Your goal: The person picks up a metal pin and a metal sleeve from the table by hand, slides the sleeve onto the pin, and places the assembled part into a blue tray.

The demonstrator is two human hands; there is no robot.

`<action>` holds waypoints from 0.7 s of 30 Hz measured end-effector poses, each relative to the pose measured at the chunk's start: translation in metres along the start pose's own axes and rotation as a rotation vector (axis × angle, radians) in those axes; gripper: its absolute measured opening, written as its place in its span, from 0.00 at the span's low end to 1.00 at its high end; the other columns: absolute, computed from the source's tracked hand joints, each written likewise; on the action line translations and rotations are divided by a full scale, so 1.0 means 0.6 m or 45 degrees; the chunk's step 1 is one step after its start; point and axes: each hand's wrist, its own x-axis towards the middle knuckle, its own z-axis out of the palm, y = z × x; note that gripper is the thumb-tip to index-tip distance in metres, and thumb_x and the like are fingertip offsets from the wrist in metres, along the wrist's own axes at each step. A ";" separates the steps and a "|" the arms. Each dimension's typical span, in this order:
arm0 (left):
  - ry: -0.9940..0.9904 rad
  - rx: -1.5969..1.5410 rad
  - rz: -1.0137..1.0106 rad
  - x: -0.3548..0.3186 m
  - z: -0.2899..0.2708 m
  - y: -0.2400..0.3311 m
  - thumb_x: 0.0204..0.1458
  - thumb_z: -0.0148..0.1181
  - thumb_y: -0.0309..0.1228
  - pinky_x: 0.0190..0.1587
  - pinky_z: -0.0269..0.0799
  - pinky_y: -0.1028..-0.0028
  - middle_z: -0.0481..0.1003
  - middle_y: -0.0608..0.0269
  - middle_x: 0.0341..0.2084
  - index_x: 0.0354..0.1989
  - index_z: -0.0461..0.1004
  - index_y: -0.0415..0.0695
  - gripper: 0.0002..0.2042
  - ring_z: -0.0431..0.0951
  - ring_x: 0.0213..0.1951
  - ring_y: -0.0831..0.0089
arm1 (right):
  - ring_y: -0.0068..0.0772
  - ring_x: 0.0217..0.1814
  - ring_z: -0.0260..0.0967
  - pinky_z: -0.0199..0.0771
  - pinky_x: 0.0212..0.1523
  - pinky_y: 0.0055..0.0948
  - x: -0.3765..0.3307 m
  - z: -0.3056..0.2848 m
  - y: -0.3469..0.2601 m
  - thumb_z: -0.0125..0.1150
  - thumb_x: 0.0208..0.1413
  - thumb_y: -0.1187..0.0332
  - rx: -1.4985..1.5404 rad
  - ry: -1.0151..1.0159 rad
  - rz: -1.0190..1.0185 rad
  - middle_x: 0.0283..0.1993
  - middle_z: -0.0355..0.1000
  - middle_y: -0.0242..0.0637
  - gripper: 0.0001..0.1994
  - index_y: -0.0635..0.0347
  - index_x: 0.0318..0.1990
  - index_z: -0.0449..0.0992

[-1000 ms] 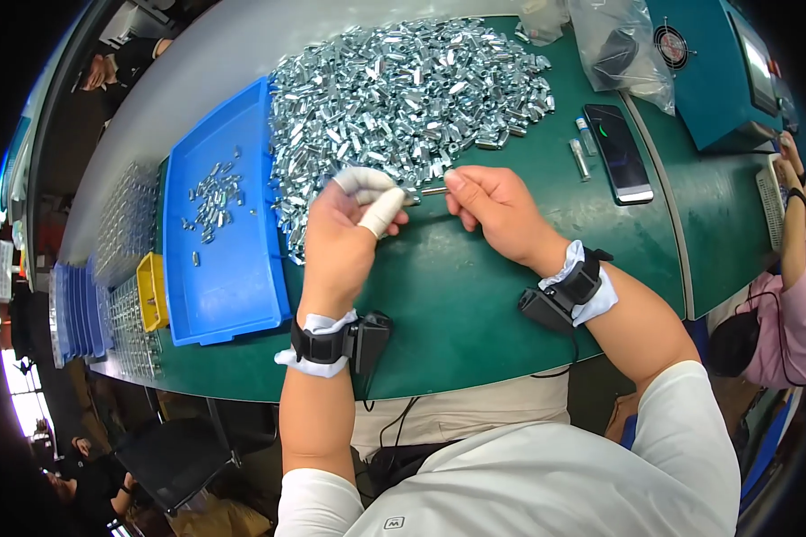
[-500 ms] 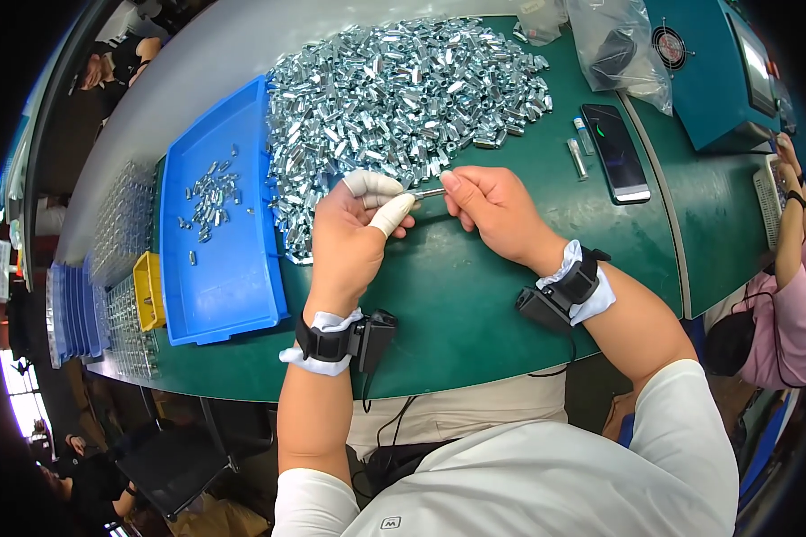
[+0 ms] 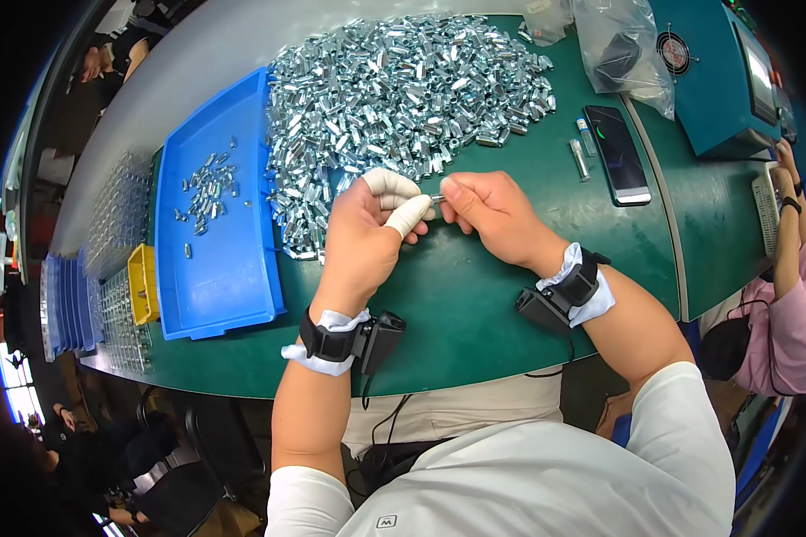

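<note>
In front of a large pile of shiny hexagonal metal sleeves (image 3: pixel 412 89), my two hands meet over the green table. My left hand (image 3: pixel 367 231), with white covers on the thumb and some fingers, pinches a small metal sleeve, mostly hidden by the fingertips. Thumb and fingers of my right hand (image 3: pixel 494 213) are closed on the end of a thin metal rod (image 3: pixel 437 199). Only a short stretch of rod shows between the hands, in line with the sleeve; whether it is inside cannot be seen.
Left of the pile lies a blue tray (image 3: pixel 219 291) with several loose sleeves. Beyond it are a yellow bin (image 3: pixel 141 285) and clear racks (image 3: pixel 121 215). On the right are a phone (image 3: pixel 618 154), two small tubes (image 3: pixel 580 159), a plastic bag (image 3: pixel 622 54) and a teal machine (image 3: pixel 712 80). Another person's arm (image 3: pixel 786 242) is at far right.
My left hand has shifted right toward my right hand, and less of the rod shows between them. My right hand has hardly moved. The view has shifted slightly.
</note>
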 end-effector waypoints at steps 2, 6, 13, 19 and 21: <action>-0.028 0.019 -0.003 -0.002 -0.001 0.002 0.55 0.60 0.24 0.29 0.68 0.81 0.78 0.62 0.28 0.36 0.72 0.39 0.04 0.74 0.27 0.80 | 0.13 0.21 0.55 0.55 0.23 0.18 0.002 0.001 0.009 0.47 0.67 0.58 0.192 -0.016 0.026 0.19 0.61 0.24 0.20 0.60 0.25 0.69; 0.175 0.050 0.145 0.000 -0.015 0.002 0.56 0.59 0.24 0.28 0.67 0.81 0.77 0.62 0.27 0.36 0.72 0.39 0.04 0.73 0.26 0.80 | 0.14 0.21 0.55 0.56 0.23 0.19 0.000 0.001 0.009 0.46 0.68 0.58 0.104 0.090 0.050 0.19 0.61 0.24 0.20 0.60 0.25 0.69; 1.186 -0.437 0.678 0.027 -0.083 0.023 0.56 0.59 0.25 0.30 0.71 0.78 0.78 0.60 0.32 0.48 0.73 0.39 0.12 0.75 0.29 0.76 | 0.14 0.21 0.55 0.56 0.23 0.18 0.003 -0.002 0.007 0.45 0.68 0.58 0.342 0.101 0.105 0.20 0.60 0.24 0.20 0.60 0.25 0.68; 0.565 0.853 0.424 0.033 -0.061 -0.012 0.51 0.63 0.28 0.33 0.72 0.72 0.79 0.56 0.34 0.45 0.75 0.38 0.14 0.77 0.29 0.71 | 0.13 0.21 0.55 0.57 0.24 0.18 0.002 0.002 0.011 0.45 0.68 0.59 0.275 0.065 0.114 0.20 0.60 0.24 0.20 0.60 0.25 0.68; 0.538 0.931 0.424 0.043 -0.066 -0.018 0.50 0.64 0.28 0.32 0.72 0.72 0.78 0.55 0.34 0.44 0.76 0.38 0.13 0.77 0.29 0.71 | 0.13 0.21 0.55 0.57 0.24 0.18 0.003 0.003 0.010 0.45 0.68 0.59 0.280 0.050 0.113 0.20 0.60 0.24 0.20 0.60 0.25 0.68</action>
